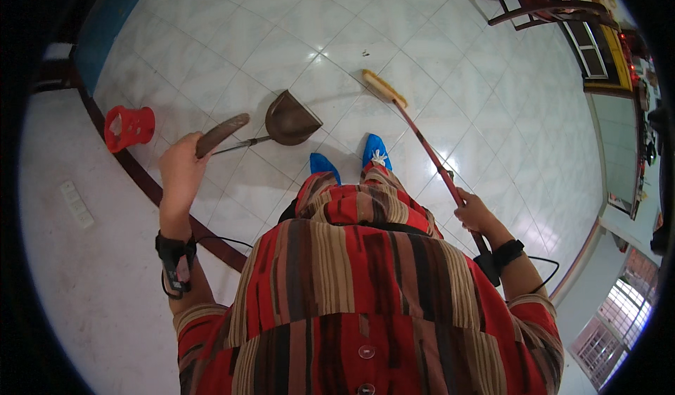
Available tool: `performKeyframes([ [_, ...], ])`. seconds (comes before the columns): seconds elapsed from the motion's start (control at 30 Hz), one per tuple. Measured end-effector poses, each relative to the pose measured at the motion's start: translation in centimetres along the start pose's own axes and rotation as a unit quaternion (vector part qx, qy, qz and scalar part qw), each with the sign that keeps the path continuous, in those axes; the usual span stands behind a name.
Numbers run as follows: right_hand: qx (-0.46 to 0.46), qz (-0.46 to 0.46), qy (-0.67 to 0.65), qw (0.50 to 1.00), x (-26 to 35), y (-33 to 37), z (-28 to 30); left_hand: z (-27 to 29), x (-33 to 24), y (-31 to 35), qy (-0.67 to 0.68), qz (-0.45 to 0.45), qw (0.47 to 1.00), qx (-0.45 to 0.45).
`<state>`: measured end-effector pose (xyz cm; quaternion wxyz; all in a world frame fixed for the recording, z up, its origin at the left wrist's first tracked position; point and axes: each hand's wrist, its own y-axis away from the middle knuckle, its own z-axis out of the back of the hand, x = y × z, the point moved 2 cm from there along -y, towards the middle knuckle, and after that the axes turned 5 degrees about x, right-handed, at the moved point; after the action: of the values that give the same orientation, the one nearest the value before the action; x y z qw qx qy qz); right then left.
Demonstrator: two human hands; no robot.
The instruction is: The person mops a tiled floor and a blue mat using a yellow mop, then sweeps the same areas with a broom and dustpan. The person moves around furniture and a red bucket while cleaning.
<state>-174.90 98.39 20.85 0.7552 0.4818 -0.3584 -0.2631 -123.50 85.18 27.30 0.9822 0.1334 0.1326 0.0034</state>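
My left hand (181, 173) is closed around the thick brown grip of a long-handled dustpan (292, 120). The brown pan lies on the tiles ahead of my feet, its mouth facing up and to the right. In my closed right hand (476, 214) is the reddish pole of a broom (385, 87). Its head, with yellowish bristles, rests on the floor beyond my feet, right of the dustpan and apart from it. A small dark bit of debris (365, 53) lies just past the broom head.
At the left, a red waste bin (130, 128) stands by the wall with a dark baseboard (133, 173). A dark wooden chair (548, 11) is at the far right. Blue shoe covers (376, 151) are on my feet. A barred window (612, 325) shows at lower right.
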Motion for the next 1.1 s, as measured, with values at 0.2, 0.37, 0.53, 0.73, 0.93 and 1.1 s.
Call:
performKeyframes([
  [0.2,0.151,0.035,0.049,0.987,2.5,1.2,-2.5,-0.2,-1.5,-0.1,-0.067,-0.041,0.997,-0.027],
  [0.37,0.149,0.126,0.024,0.98,3.2,1.7,-3.9,0.1,-0.7,-0.3,-0.051,-0.033,0.998,-0.017],
  [0.53,0.13,0.088,0.035,0.987,4.0,2.7,-4.0,-0.1,0.9,-0.2,-0.045,-0.022,0.998,-0.032],
  [0.73,0.077,0.096,0.033,0.992,7.1,1.0,-3.5,-0.3,1.3,0.4,-0.031,-0.005,0.998,-0.05],
  [0.93,0.189,0.095,0.034,0.977,7.4,-1.8,-5.4,-0.8,1.4,0.6,-0.018,-0.034,0.997,-0.064],
  [1.1,0.17,0.104,-0.024,0.98,6.3,-0.4,-5.7,-0.1,2.8,2.5,-0.022,-0.072,0.994,-0.075],
])
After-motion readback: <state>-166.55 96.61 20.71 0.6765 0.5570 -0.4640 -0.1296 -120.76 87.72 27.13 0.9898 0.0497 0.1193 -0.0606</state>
